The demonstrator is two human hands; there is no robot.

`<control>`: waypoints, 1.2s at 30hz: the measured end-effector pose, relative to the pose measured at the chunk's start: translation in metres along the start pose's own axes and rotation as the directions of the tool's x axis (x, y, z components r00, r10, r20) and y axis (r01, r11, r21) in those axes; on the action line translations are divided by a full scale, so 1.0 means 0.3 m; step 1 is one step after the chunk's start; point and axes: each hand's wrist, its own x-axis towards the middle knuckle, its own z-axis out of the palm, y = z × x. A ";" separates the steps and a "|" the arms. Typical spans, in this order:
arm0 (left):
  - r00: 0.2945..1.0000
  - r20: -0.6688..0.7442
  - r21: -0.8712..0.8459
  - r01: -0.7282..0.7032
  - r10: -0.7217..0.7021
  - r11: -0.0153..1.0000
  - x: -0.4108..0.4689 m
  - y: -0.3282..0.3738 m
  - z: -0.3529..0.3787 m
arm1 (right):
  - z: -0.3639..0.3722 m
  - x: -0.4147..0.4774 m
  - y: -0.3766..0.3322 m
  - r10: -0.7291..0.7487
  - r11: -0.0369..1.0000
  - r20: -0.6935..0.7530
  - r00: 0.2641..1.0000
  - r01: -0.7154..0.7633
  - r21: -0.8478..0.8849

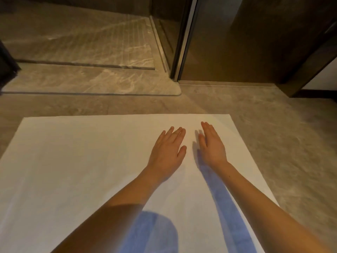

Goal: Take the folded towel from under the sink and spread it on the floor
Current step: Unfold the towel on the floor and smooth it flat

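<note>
Grey marbled floor (273,125), white towel (73,161) spread flat on it

A towel (82,170) lies flat on the floor (282,134). Both hands rest on the towel, left hand (168,150) beside right hand (212,145). A shower threshold (91,79) lies beyond the towel.

I could find nothing to read anywhere: no words, labels, brands, numbers or signs showed on any surface in view.
</note>
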 end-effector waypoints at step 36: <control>0.987 0.009 0.212 0.156 -0.162 0.965 -0.675 -0.223 -0.072 | 0.285 -0.556 -0.320 -0.239 0.920 0.338 0.910 0.324 -0.222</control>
